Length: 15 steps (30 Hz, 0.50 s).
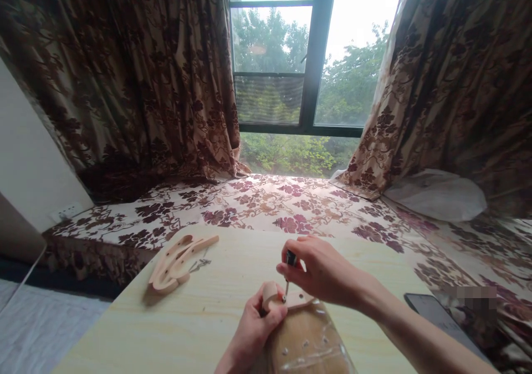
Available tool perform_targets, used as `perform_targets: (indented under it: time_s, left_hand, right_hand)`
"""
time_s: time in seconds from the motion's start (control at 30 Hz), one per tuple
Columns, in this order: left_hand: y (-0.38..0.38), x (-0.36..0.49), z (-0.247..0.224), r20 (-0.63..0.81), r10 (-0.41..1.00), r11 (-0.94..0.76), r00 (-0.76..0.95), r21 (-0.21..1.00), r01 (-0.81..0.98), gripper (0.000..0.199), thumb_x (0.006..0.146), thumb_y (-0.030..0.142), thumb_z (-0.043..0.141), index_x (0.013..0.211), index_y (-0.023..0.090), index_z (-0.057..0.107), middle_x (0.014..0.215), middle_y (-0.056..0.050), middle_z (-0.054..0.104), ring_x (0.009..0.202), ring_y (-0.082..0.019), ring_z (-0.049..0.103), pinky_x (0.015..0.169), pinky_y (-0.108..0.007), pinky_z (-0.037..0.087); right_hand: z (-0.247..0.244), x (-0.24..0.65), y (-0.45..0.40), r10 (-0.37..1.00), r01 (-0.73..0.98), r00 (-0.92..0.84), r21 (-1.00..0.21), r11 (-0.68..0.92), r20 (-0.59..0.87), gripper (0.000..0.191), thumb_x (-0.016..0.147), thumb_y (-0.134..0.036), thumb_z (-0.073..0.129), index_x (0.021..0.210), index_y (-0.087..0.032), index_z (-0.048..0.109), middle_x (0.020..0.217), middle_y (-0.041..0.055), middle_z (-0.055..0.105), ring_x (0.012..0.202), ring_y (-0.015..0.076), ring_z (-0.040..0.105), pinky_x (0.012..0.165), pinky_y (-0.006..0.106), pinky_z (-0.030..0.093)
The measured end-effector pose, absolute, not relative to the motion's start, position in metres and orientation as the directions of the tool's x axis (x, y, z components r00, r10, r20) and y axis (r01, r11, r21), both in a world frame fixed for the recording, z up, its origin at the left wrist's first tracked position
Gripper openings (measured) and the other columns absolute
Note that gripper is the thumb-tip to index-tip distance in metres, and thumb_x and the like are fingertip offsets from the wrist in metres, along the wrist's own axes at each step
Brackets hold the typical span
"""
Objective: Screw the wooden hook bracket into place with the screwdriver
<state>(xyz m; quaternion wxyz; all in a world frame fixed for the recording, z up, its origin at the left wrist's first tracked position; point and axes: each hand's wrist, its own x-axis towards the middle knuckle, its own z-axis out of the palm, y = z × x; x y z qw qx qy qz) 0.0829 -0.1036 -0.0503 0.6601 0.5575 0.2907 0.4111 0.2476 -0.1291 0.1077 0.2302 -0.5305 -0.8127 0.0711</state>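
Note:
My left hand is closed around the rounded end of a pale wooden hook, pressing it against the far end of a brown wooden board. Clear plastic wrap covers part of that board. A screwdriver with a dark handle stands nearly upright in my right hand, gripped between thumb and fingers. Its thin shaft reaches down to a hole in the hook beside my left thumb; whether a screw sits there is too small to tell. Further left lie more curved wooden hooks with several loose screws beside them.
All this rests on a pale wood-grain table with rounded corners. A phone lies at its right side. Behind the table is a ledge under a floral cloth, with a white plastic bag at right. Patterned curtains flank the window.

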Motion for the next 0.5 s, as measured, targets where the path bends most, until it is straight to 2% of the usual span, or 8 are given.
perform_targets:
  time_s: [0.5]
  left_hand:
    - [-0.1045,0.0836,-0.0493,0.055,0.866,0.056,0.498,0.977,-0.205,0.039,0.067,0.050,0.073,0.081,0.020,0.053,0.067,0.006,0.040,0.062,-0.010,0.031,0.058,-0.021,0.029]
  right_hand:
    - [0.1040,0.2437,-0.1281,0.905,0.824,-0.320,-0.388,0.412,0.281,0.017,0.085,-0.030,0.057,0.075,-0.017,0.060,0.069,0.0037,0.065,0.068,0.0145,0.054,0.067,0.027,0.038]
